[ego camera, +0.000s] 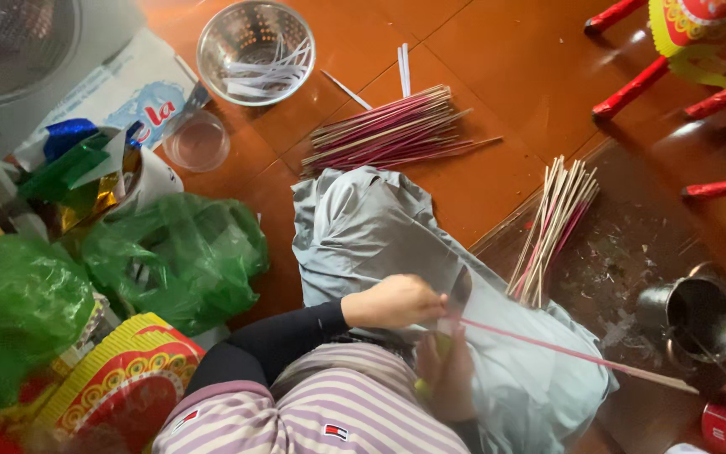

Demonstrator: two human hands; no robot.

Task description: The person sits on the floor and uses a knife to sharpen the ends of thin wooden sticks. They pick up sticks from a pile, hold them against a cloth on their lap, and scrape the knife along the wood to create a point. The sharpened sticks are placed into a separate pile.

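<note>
Nearest the camera, the right hand (445,370) sits low over the lap, fingers curled around something small and yellow-green; the blur hides what it is, so I can only say the hand is closed about it. Just above, the left hand (395,300) reaches across from a dark sleeve, fingertips pinched on the near end of a long pink stick (577,355), which runs out to the right, low over the grey cloth (363,227) covering the knee and on over the dark mat (623,252). The step in hand looks like wrapping or coating one stick at its end; the next move would seem to call for a steady pinch and a slow turn of the stick, so the far end does not swing into the metal pot (703,318) just beside it. Both wrists are bent inward, the hands nearly touching. A little farther off, a small fan of bare and pink sticks (552,227) lies on the mat's edge. To the left sit green bags (178,252) and a red and yellow printed sheet (128,378). Farther still, on the wooden floor (497,50), lies a larger bundle (392,133) of pink sticks, then a clear dish (198,141) and a steel colander (255,50) holding white paper strips.
</note>
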